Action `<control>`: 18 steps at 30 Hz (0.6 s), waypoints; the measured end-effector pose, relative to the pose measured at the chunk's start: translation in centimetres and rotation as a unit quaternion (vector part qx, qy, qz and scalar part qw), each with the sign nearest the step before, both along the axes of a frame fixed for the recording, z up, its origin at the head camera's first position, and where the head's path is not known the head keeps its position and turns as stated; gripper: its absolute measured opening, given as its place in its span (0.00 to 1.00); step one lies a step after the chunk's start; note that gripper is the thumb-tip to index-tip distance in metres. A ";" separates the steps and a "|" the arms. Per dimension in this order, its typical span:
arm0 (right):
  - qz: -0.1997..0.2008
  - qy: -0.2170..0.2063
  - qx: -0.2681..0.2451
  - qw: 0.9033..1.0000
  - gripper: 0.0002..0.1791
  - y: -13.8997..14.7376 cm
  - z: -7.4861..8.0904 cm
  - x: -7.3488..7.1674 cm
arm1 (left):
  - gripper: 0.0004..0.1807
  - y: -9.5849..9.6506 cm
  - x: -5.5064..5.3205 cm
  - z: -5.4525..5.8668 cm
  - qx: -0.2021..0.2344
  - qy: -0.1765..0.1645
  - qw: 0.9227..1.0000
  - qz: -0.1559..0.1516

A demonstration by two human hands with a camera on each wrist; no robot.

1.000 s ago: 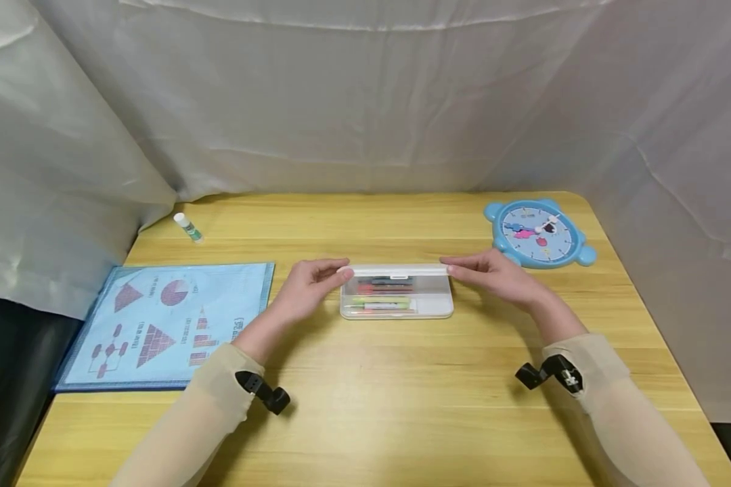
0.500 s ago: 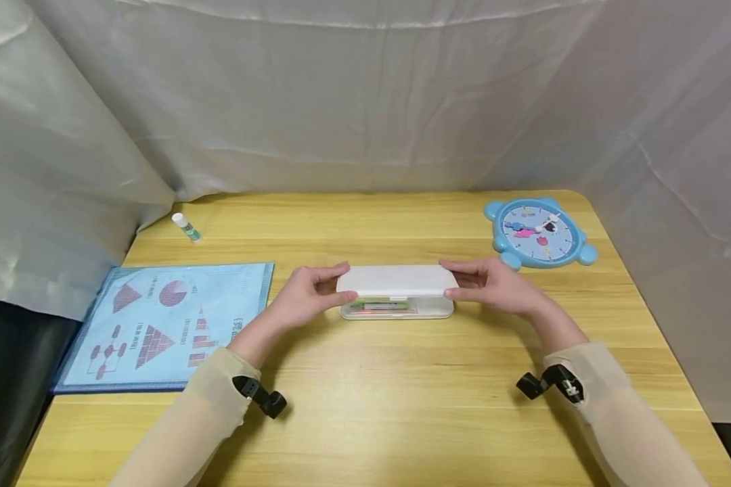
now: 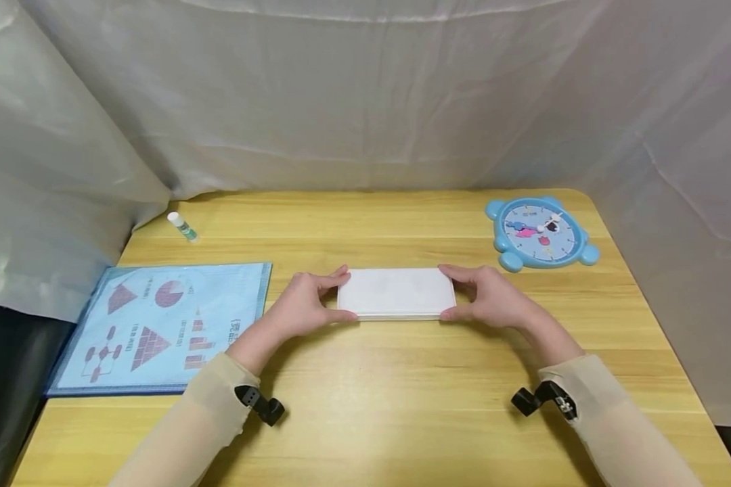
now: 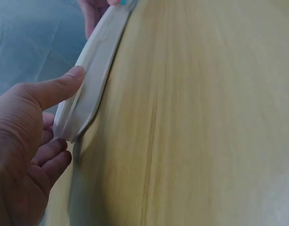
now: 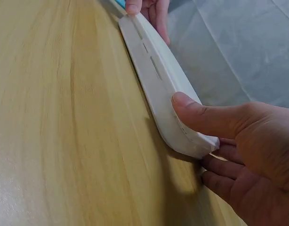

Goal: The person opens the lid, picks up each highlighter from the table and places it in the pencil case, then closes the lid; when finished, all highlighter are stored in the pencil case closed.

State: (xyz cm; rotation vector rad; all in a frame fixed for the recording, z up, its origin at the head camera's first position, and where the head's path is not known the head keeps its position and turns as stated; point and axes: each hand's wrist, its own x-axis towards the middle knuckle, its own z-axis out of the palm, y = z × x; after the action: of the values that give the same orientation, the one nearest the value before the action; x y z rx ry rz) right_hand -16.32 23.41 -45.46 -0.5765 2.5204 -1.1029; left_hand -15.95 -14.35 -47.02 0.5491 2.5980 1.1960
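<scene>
A white pencil case (image 3: pixel 396 292) lies on the wooden table with its lid down, so the pens inside are hidden. At its left end my left hand (image 3: pixel 304 302) grips it, thumb on the near edge and fingers at the far corner. My right hand (image 3: pixel 490 295) holds the opposite end the same way. In the left wrist view the thumb presses the long side of the case (image 4: pixel 95 77), while the other fingers curl about its end. A narrow slit shows along the lid seam of the case (image 5: pixel 156 70) in the right wrist view.
A light blue document pouch (image 3: pixel 176 325) with printed charts lies to the left. Behind it is a glue stick (image 3: pixel 183 226) with a white cap. A blue toy clock (image 3: pixel 540 232) lies at the back right. Pale curtains (image 3: pixel 365 95) hang behind the table (image 3: pixel 390 406).
The lid of the pencil case has swung down toward me, from raised to flat, covering the pens. Both thumbs have moved with it to the near edge.
</scene>
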 end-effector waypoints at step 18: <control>0.012 0.070 0.017 0.997 0.49 1.3 1.4 0.1 | 0.56 0.1 0.4 1.5 -0.099 0.093 0.990 -0.034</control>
State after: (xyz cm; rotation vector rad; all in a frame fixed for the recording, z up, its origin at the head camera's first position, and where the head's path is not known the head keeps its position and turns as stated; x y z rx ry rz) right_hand -16.26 24.73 -44.04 -0.6961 2.6367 -1.0436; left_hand -15.51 -14.27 -45.48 0.7320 2.7845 0.8913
